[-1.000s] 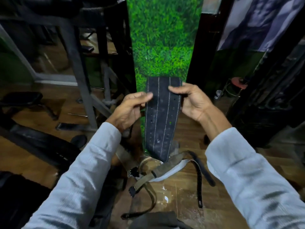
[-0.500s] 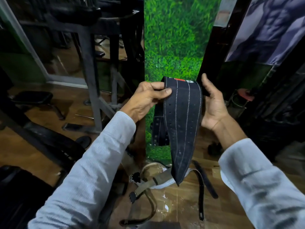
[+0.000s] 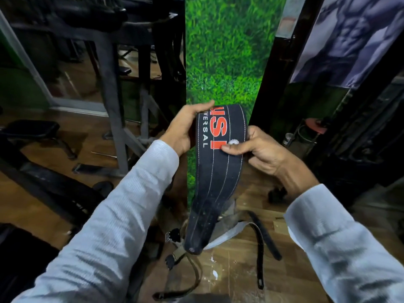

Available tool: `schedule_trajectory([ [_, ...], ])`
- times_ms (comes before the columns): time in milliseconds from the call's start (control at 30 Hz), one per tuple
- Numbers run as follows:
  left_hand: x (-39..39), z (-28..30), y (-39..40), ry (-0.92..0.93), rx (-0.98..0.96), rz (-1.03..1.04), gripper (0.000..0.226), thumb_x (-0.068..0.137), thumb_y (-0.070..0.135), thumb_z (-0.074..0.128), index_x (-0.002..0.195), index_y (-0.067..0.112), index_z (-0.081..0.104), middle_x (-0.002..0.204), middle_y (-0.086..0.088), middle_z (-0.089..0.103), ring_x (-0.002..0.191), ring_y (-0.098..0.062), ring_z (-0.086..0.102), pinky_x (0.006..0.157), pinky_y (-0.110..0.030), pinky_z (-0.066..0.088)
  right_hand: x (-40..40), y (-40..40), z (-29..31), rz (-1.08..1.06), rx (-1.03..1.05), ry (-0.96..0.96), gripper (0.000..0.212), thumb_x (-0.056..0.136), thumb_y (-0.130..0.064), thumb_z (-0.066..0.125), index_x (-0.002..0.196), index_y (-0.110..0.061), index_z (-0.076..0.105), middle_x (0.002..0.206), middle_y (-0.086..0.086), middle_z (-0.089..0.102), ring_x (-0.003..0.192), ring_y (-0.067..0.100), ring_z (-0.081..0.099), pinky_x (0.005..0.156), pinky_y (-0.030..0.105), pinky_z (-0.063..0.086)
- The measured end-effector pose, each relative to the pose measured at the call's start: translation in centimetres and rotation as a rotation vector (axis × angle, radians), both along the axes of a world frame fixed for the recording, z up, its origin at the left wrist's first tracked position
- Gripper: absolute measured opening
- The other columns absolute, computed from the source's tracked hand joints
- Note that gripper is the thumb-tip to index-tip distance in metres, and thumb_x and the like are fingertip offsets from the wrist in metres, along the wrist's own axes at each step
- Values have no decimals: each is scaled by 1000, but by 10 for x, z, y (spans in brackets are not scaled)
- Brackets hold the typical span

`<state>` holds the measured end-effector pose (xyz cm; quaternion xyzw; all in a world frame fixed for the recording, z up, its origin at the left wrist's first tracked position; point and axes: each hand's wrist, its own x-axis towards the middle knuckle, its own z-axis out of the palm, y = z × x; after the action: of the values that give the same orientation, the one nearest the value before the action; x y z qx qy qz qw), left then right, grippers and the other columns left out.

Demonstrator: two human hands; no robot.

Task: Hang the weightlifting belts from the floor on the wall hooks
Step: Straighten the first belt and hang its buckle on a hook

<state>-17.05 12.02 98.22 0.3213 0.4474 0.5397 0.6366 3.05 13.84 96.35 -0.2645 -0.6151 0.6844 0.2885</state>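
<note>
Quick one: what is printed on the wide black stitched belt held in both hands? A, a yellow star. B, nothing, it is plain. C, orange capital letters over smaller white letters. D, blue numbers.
C: the wide black stitched belt, held by the left hand and right hand, shows orange capitals beside smaller white lettering.

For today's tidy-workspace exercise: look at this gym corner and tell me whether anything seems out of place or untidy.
Yes. Several belts lie tangled in a heap on the wooden floor at the foot of the grass-print panel, straps crossing each other. White flecks mark the boards beside them. The black belt held by the left hand and right hand looks intact.
</note>
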Motion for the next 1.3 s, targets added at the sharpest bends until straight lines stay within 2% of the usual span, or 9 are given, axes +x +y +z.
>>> schedule_trajectory([
  [100,8,18,5,68,30,51,9,85,12,71,91,5,71,89,-15,74,70,-25,73,72,-35,63,3,-5,-22,-41,-51,-54,42,66,4,81,107,2,73,110,19,77,99,25,73,97,39,58],
  [233,8,20,8,168,186,43,45,71,-6,75,116,-7,70,101,-22,77,83,-32,77,78,-41,63,14,-10,-21,-28,-322,262,73,74,-25,85,136,5,59,145,27,56,127,33,62,116,50,43],
  [367,7,14,-6,287,348,-45,31,77,-16,70,102,1,78,88,-12,81,79,-24,77,75,-32,63,13,4,14,-48,-356,378,78,94,-55,57,147,2,51,152,26,49,142,37,48,121,50,37],
  [500,4,-9,-19,315,324,-42,33,80,-9,75,112,-3,75,99,-14,80,91,-26,76,89,-40,61,-2,18,25,-217,-199,201,59,92,-24,69,139,8,56,123,22,70,105,30,72,102,44,56],
  [600,0,-7,-26,70,112,-46,52,92,42,71,126,3,72,123,-19,75,114,-34,72,107,-51,53,-5,18,12,-251,-61,112,39,88,0,69,127,8,65,105,14,77,92,24,75,87,37,61],
  [700,-1,4,-17,12,-176,-36,80,87,75,56,116,3,74,111,-18,79,94,-33,79,84,-43,63,-1,11,-3,-206,9,128,33,82,6,71,115,0,72,104,13,78,95,26,75,89,39,61],
  [1033,27,-8,23,94,-68,-66,3,94,9,69,92,8,70,83,-5,75,77,-18,67,75,-32,58,43,-8,-41,-291,-178,154,49,75,5,63,124,6,66,117,18,74,110,33,67,110,50,48],
  [1167,28,-31,22,179,92,-54,21,89,8,75,110,8,74,96,-4,76,75,-14,68,57,-26,58,48,-3,-26,-402,-331,239,53,99,-32,57,145,-5,55,145,16,59,136,35,54,119,53,39],
  [1300,22,-42,14,178,177,-79,59,79,14,83,134,2,66,125,-15,68,103,-22,67,76,-35,59,26,12,0,-432,-288,209,56,98,-39,62,140,-2,60,139,22,63,125,34,64,109,49,51],
])
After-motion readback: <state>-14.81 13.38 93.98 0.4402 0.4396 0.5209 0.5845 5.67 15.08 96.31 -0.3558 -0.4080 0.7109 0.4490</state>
